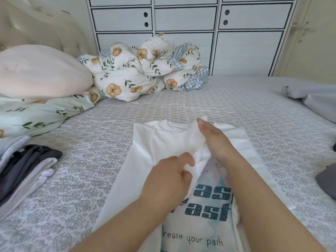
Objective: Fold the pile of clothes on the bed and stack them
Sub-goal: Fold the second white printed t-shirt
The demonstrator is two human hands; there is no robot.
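A white T-shirt [154, 142] with a teal print lies face up on the bed in front of me, neck away from me. Its left side is turned in over the middle. My left hand [171, 175] pinches a bunched fold of that white cloth at the shirt's centre. My right hand [212, 137] lies flat with straight fingers on the fold near the collar, pressing it down. A stack of folded grey, dark and white clothes [23, 166] sits at the left edge of the bed.
A crumpled floral duvet [145, 70] and pillows [40, 71] fill the far left of the patterned bed sheet [236, 106]. Grey garments [312, 99] lie at the right edge, a dark one [327, 180] lower down. White cabinets [181, 19] stand behind.
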